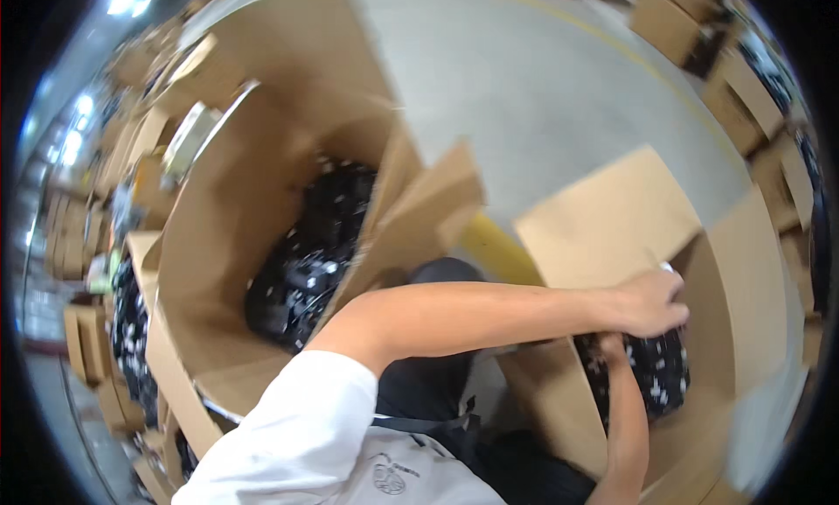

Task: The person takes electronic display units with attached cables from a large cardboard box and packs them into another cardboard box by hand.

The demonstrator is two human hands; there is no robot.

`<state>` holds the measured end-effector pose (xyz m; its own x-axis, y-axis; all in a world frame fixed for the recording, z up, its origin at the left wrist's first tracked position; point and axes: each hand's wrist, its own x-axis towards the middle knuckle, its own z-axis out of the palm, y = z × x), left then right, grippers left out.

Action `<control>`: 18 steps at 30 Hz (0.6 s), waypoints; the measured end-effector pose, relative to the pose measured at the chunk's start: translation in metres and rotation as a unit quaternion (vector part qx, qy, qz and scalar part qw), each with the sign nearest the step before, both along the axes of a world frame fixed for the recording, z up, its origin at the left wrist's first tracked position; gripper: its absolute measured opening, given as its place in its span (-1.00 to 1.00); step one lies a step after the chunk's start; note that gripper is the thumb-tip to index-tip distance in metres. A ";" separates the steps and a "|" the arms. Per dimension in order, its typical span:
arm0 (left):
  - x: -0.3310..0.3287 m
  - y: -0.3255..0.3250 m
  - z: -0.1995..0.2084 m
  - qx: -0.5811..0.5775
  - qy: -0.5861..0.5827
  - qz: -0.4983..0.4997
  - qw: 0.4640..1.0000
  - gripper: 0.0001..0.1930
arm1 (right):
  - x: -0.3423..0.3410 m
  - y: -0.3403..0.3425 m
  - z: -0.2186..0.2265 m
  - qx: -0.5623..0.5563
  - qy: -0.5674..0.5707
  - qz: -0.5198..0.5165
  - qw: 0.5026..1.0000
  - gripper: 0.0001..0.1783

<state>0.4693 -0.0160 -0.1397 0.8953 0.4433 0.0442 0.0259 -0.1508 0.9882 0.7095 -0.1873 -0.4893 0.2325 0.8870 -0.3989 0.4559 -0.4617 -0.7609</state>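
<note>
My left arm reaches across to the right, and my left hand (648, 304) is closed above an open cardboard box (559, 400). A small white bit shows at its knuckles; what the fingers hold, if anything, is hidden. Lower and partly behind it, my right hand (610, 346) is inside the box, against the black packages (651, 378) dotted with small white tags. Its fingers are hidden and blurred. At my left stands a larger, deep cardboard box (210, 295) with its flaps up. Shiny black plastic-wrapped packages (306, 273) lie at its bottom.
A raised flap (612, 217) stands on the far side of the right box. Grey floor (524, 77) with a yellow line lies beyond. More cardboard boxes (669, 24) stand at the far right. Stacked cartons (70, 234) and another load of black packages (131, 339) are along the left.
</note>
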 end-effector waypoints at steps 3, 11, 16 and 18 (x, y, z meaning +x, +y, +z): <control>-0.090 0.029 0.061 0.130 -0.067 -0.071 0.987 -0.63 | 0.002 0.003 0.032 -0.021 -0.242 0.024 0.970 -0.52; -0.433 0.170 0.007 0.038 -0.012 0.423 0.905 -0.58 | -0.040 -0.070 0.194 -0.154 -0.040 -0.132 0.978 -0.61; -0.600 0.136 -0.240 0.198 0.425 0.460 0.754 -0.44 | -0.082 -0.086 0.219 -0.208 0.010 -0.103 0.973 -0.62; -0.594 0.104 -0.283 0.156 0.580 0.395 0.695 -0.42 | -0.089 -0.096 0.230 -0.220 -0.082 -0.037 0.971 -0.59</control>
